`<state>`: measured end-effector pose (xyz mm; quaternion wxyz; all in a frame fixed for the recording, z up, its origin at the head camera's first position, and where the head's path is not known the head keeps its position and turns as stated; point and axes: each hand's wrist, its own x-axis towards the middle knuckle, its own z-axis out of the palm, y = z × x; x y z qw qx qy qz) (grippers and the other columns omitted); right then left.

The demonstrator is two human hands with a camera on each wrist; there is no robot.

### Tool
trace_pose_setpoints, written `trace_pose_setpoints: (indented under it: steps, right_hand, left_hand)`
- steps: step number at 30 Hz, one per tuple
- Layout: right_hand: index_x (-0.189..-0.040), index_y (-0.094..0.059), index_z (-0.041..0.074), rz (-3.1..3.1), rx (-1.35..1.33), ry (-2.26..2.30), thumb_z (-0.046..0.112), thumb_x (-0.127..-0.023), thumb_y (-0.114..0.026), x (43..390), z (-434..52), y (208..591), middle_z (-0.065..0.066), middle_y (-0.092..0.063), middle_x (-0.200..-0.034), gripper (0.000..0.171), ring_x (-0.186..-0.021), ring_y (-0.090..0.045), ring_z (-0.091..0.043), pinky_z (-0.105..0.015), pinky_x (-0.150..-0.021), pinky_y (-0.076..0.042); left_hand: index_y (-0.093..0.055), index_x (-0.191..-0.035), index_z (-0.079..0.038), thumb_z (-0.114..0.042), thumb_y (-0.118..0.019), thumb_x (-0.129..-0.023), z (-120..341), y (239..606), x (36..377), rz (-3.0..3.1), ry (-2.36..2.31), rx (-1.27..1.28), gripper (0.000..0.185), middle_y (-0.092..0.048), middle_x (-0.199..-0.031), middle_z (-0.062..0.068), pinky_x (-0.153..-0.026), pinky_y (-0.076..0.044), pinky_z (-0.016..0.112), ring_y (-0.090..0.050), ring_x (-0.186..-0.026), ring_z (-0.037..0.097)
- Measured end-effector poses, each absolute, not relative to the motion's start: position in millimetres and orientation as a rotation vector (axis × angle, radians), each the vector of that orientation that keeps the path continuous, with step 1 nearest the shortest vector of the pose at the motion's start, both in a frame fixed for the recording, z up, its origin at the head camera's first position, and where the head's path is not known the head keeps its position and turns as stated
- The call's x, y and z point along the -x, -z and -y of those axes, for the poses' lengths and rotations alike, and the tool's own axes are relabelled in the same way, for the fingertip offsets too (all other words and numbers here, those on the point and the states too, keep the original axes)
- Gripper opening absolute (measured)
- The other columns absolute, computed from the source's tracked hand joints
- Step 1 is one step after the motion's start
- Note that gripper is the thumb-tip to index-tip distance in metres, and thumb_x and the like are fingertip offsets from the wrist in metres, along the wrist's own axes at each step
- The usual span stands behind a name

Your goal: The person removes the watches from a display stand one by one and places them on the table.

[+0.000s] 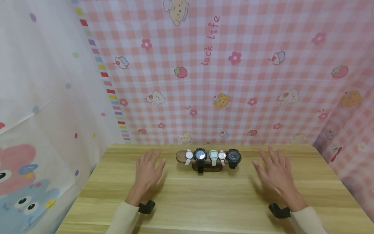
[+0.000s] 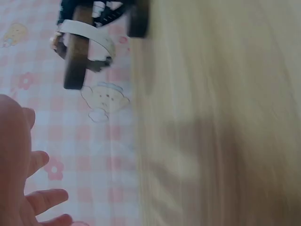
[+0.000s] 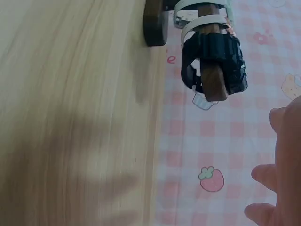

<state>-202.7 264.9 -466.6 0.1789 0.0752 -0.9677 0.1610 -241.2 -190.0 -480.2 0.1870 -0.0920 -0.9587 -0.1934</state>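
Observation:
A dark wooden watch stand [image 1: 181, 156] near the table's back edge bears several wristwatches. From left to right these are a white-strapped watch [image 1: 189, 155], a black watch [image 1: 200, 154], a mint-green square watch [image 1: 214, 155], a small pale pink watch [image 1: 222, 155] and a bulky black watch [image 1: 233, 156]. To the left of the stand, my left hand [image 1: 147, 170] hovers over the table with fingers spread. My right hand [image 1: 277, 172] is spread likewise on the other side. Both hands are apart from the stand and hold nothing.
The stand is on a light wood-grain table [image 1: 204, 201]. Behind it hangs a pink checked cloth [image 1: 198, 91], and a white patterned cloth [image 1: 58, 107] hangs at the left. A black wrist mount [image 1: 147, 207] is on the left wrist, another [image 1: 279, 210] on the right.

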Motion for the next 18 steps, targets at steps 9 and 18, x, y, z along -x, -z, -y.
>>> trace_pose_setpoints:
  steps: [9, 18]
  right_hand:
    - [-0.142, -0.036, 0.002, 2.642, -0.273, -0.828, 0.036, -0.095, -0.051, 213, -254, 461, -0.032, -0.036, -0.137, 0.059, -0.122, -0.032, -0.053, -0.068, -0.093, -0.025]
    - [-0.143, -0.036, 0.007, 2.655, -0.256, -1.07, 0.039, -0.095, -0.051, 223, -238, 457, -0.024, -0.045, -0.129, 0.059, -0.108, -0.049, -0.037, -0.054, -0.084, -0.044]
  left_hand:
    - [-0.05, -0.134, -0.006, -0.028, -0.055, -0.094, 167, 478, 255, 2.49, 1.02, 0.398, 0.046, -0.054, -0.13, 0.018, -0.096, -0.037, 0.056, -0.049, -0.118, 0.038]
    - [-0.046, -0.139, -0.015, -0.025, -0.054, -0.095, 147, 476, 264, 2.561, 1.334, 0.285, 0.046, -0.058, -0.122, 0.016, -0.087, -0.046, 0.047, -0.057, -0.103, 0.033]
